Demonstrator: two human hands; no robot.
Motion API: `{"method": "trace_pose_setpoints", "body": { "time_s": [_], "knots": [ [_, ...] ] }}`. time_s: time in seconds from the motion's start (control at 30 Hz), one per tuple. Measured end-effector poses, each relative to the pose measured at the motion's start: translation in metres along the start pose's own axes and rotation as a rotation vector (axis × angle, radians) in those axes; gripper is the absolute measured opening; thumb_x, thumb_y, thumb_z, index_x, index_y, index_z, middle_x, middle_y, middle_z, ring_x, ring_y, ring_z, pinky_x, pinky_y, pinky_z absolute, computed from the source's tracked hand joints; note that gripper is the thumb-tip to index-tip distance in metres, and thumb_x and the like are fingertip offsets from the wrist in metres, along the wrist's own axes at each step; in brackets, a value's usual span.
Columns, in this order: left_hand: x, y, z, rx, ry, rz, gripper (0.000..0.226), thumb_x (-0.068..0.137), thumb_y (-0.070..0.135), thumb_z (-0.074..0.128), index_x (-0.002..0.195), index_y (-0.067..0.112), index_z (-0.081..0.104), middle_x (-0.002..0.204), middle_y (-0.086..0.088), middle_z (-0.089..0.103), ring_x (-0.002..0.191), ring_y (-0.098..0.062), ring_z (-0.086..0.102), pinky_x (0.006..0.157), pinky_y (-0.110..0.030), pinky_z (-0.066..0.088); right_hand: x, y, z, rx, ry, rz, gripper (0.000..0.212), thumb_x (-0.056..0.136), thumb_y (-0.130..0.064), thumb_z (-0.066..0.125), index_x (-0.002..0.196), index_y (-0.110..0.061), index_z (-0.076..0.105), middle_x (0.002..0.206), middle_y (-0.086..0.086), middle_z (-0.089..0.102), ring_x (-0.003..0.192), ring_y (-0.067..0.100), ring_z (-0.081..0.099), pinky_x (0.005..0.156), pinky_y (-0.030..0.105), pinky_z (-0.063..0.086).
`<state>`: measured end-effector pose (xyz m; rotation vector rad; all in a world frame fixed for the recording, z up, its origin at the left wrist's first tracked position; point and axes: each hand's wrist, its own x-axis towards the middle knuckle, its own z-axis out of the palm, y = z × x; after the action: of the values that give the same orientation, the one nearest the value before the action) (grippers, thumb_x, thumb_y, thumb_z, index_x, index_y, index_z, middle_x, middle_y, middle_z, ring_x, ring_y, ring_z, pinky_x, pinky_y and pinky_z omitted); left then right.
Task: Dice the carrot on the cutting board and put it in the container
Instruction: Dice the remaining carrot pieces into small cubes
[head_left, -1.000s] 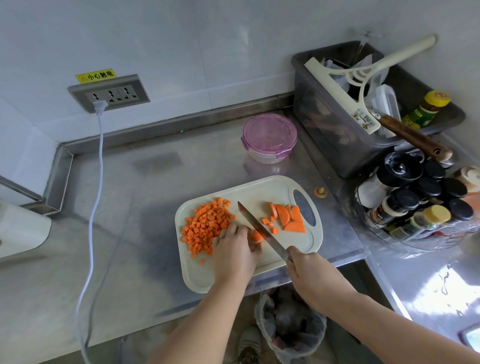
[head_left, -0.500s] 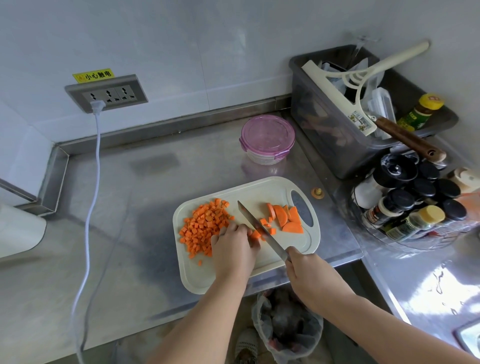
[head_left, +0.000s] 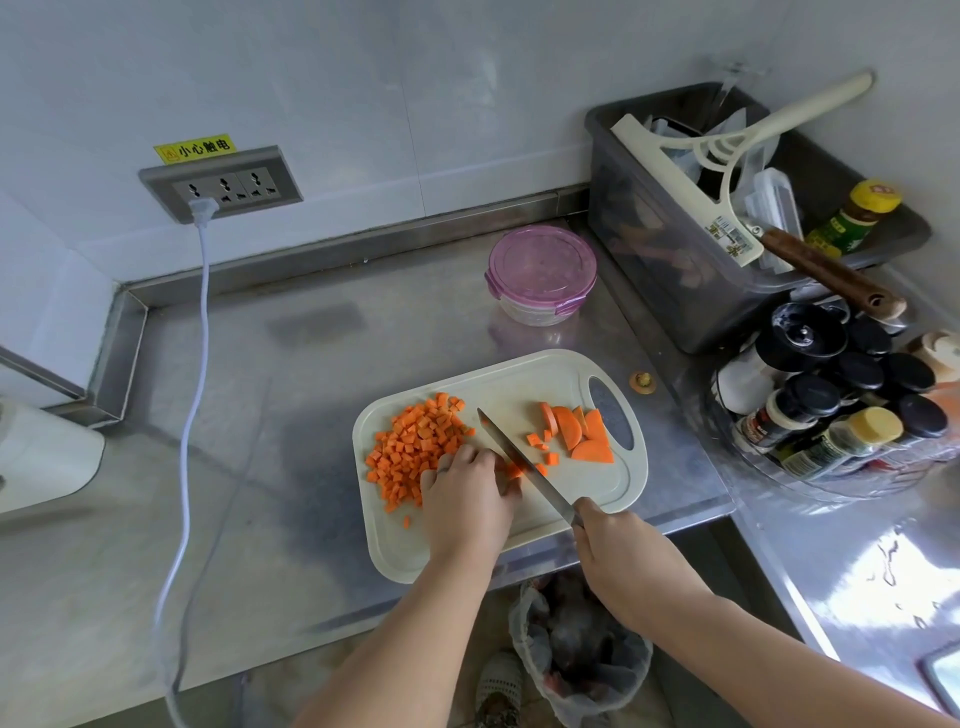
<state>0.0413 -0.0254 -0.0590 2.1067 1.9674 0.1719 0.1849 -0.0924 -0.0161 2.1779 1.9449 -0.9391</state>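
A cream cutting board (head_left: 524, 384) lies on the steel counter. A heap of diced carrot (head_left: 413, 449) covers its left part, and several carrot slices (head_left: 582, 434) lie near its handle hole on the right. My left hand (head_left: 467, 493) holds down carrot strips (head_left: 514, 470) with curled fingers. My right hand (head_left: 618, 556) grips the knife (head_left: 524, 462), whose blade lies diagonally across the strips right beside my left fingers. The round container with a pink lid (head_left: 540, 273) stands closed behind the board.
A grey bin (head_left: 675, 291) with a squeegee and utensils stands at the back right. Spice jars (head_left: 841, 410) fill a clear tray to the right. A white cord (head_left: 195, 395) runs from the wall socket down the counter. A bag-lined trash bin (head_left: 576, 654) sits below the counter edge.
The knife blade keeps working at the same spot beside my left fingers; both hands stay in place. The camera view has shifted slightly.
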Motion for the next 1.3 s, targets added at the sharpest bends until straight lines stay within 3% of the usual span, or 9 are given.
{"method": "trace_pose_setpoints", "body": {
  "time_s": [0.4,0.6,0.8,1.1,1.2,1.3],
  "knots": [
    [0.001,0.002,-0.004,-0.018,0.009,-0.005,0.029,0.088,0.045,0.054,0.099,0.021,0.066,0.109,0.006,0.06,0.105,-0.019,0.052,0.088,-0.034,0.033,0.0,0.0,0.0,-0.024,-0.034,0.001,0.02,0.101,-0.019,0.037,0.12,-0.019,0.041,0.086,0.002,0.063,0.075,0.02,0.064,0.066,0.039,0.054],
    [0.002,0.002,-0.005,-0.002,-0.014,-0.003,0.03,0.088,0.047,0.053,0.103,0.023,0.065,0.112,0.007,0.059,0.109,-0.018,0.05,0.09,-0.033,0.032,0.003,-0.002,0.001,-0.047,-0.084,0.018,0.036,0.098,-0.011,0.044,0.132,-0.019,0.035,0.091,0.002,0.063,0.077,0.017,0.065,0.066,0.035,0.056],
    [0.002,0.002,-0.006,0.035,-0.027,0.009,0.029,0.089,0.045,0.052,0.106,0.023,0.062,0.113,0.006,0.057,0.111,-0.018,0.049,0.091,-0.034,0.032,0.008,-0.006,0.002,-0.081,-0.133,0.054,0.049,0.098,-0.011,0.044,0.143,-0.02,0.027,0.102,0.001,0.06,0.086,0.015,0.063,0.077,0.033,0.059],
    [0.007,-0.012,-0.015,0.156,0.03,0.026,0.035,0.086,0.048,0.05,0.114,0.03,0.059,0.119,0.01,0.054,0.112,-0.019,0.045,0.087,-0.035,0.029,0.009,-0.002,0.0,-0.074,0.029,-0.046,0.028,0.1,-0.014,0.039,0.126,-0.023,0.037,0.081,0.002,0.063,0.069,0.02,0.064,0.063,0.036,0.054],
    [0.007,-0.029,-0.027,0.058,0.109,0.014,0.029,0.081,0.037,0.06,0.108,0.03,0.064,0.115,0.007,0.058,0.106,-0.024,0.052,0.086,-0.037,0.034,0.014,-0.002,-0.009,-0.133,0.079,-0.104,0.029,0.101,-0.018,0.039,0.129,-0.025,0.037,0.078,-0.001,0.06,0.068,0.021,0.064,0.063,0.035,0.055],
    [0.01,-0.05,-0.047,-0.278,0.301,-0.156,0.028,0.078,0.012,0.063,0.103,0.023,0.068,0.105,-0.002,0.063,0.097,-0.031,0.059,0.085,-0.04,0.043,0.019,-0.001,-0.022,-0.219,0.136,-0.159,0.03,0.101,-0.022,0.036,0.131,-0.027,0.039,0.08,-0.004,0.056,0.07,0.022,0.062,0.06,0.033,0.05]
  ]
}}
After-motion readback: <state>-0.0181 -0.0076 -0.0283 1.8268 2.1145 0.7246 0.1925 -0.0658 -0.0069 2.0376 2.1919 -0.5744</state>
